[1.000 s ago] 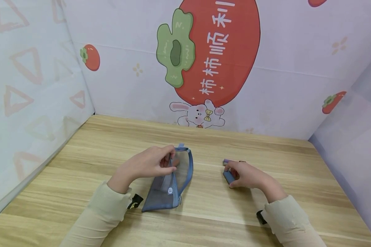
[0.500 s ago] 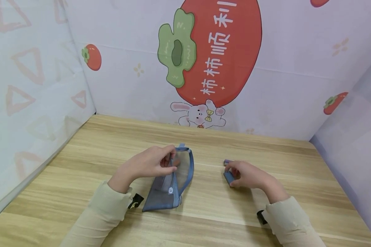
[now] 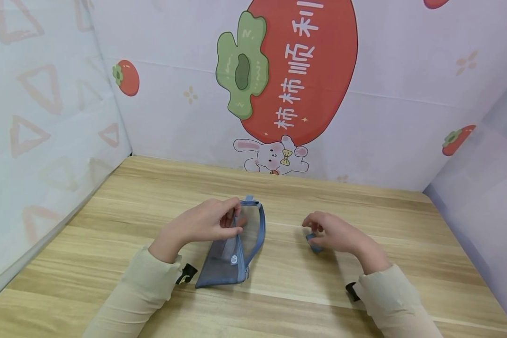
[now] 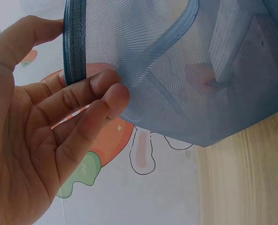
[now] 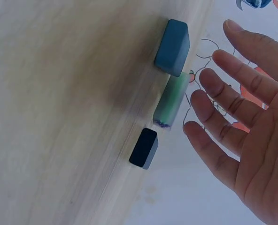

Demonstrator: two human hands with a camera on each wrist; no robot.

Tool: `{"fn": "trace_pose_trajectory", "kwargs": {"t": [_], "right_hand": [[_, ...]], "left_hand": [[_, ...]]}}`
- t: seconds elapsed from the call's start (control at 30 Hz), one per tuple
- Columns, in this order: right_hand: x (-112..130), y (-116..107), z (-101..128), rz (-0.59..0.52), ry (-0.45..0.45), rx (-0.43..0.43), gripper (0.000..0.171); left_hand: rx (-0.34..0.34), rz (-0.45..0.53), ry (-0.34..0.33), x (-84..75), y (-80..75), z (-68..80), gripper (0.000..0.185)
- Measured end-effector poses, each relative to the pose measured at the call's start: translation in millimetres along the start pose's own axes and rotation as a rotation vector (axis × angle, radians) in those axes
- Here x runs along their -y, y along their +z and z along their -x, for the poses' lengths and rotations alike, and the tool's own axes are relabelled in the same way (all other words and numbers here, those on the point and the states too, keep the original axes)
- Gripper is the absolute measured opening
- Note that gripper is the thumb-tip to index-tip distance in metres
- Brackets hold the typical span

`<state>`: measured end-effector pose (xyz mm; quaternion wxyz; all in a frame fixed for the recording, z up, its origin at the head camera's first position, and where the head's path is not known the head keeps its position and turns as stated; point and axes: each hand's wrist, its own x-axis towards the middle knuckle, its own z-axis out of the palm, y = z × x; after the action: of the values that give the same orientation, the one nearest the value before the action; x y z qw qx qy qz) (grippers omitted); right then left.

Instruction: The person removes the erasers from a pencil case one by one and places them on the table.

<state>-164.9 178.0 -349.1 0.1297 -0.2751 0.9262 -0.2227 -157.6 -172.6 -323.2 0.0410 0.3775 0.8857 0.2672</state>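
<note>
My left hand [image 3: 207, 220] pinches the opened zip edge of a blue-grey mesh pouch [image 3: 224, 270] standing on the table. In the left wrist view its fingers touch the zip band [image 4: 75, 47] and mesh, and a pale boxy shape [image 4: 233, 42] shows through. My right hand [image 3: 338, 232] hovers over a small blue block [image 3: 315, 249], partly hiding it. In the right wrist view the fingers are loosely extended, apart from a blue block [image 5: 173, 47], a green translucent piece with a purple end [image 5: 171, 101] and a dark block [image 5: 143, 147], lined up on the table.
The wood-grain table [image 3: 279, 305] meets a printed back wall [image 3: 388, 117] with a large red persimmon drawing. Side panels [image 3: 46, 164] stand left and right. Black pieces [image 3: 187, 273] sit at both wrists.
The fingers of my right hand have let go of the blue block and risen slightly, moving up and left in the head view. My left hand keeps its grip on the pouch.
</note>
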Motion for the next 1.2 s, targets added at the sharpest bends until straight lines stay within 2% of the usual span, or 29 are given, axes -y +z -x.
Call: {"fn": "trace_pose_trajectory", "kwargs": {"t": [0.37,0.67,0.87,1.2], "right_hand": [[12.3,4.2,-14.8,0.021,-0.014,-0.056,0.032],[26.7,9.3,-25.1,0.012,-0.072,-0.104,0.030],[35.8,14.2,-34.0,-0.005,-0.060,-0.109,0.031],[51.7,19.2,-46.3,-0.028,-0.101,-0.126,0.032]], "left_hand": [[0.000,0.004,0.000,0.8,0.2,-0.6,0.025],[0.000,-0.006,0.006,0.9,0.7,-0.9,0.026],[-0.002,-0.002,0.007,1.2,0.6,-0.7,0.025],[-0.005,-0.003,0.007,1.3,0.3,-0.5,0.025]]}}
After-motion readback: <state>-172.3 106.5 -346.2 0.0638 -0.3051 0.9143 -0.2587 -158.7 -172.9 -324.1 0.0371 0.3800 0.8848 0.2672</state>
